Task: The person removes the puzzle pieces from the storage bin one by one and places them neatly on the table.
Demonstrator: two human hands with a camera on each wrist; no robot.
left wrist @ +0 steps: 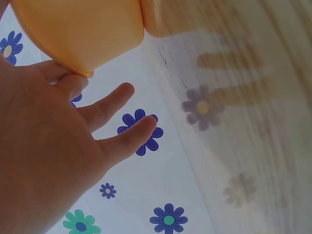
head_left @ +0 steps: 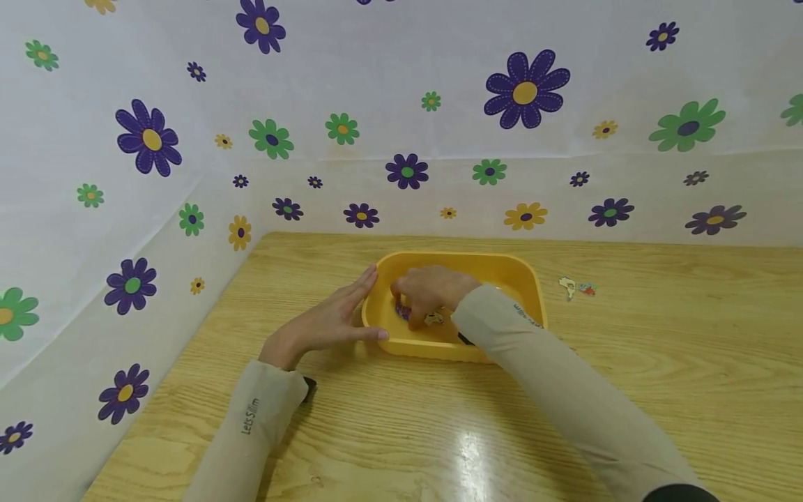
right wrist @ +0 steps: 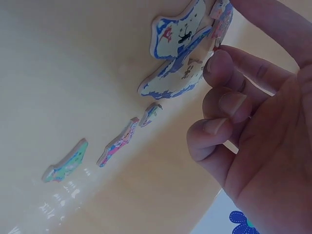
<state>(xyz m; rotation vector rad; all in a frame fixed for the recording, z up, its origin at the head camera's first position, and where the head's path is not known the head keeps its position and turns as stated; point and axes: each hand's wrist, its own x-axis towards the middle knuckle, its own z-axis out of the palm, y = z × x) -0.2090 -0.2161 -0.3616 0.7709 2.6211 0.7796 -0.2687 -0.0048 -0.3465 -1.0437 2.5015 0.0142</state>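
Note:
My left hand (head_left: 335, 317) lies against the left end of a yellow plastic tray (head_left: 461, 350), its thumb over the near rim and its other fingers along the side. Seen from the left wrist, the outer fingers (left wrist: 131, 134) are spread and straight. My right hand (head_left: 433, 293) reaches down into the tray's left part. Between its thumb and fingertips it pinches a small colourful flat puzzle piece (right wrist: 223, 24), partly hidden by the fingers. Close to them lie white pieces with blue edges (right wrist: 178, 36); a pink one (right wrist: 118, 142) and a green one (right wrist: 68, 163) are further off.
Right of the tray, a pale puzzle piece (head_left: 567, 286) and a red-and-blue one (head_left: 587, 288) lie on the wood-grain table (head_left: 677, 335). A white sheet with printed flowers (head_left: 376, 77) stands behind the table and along its left side.

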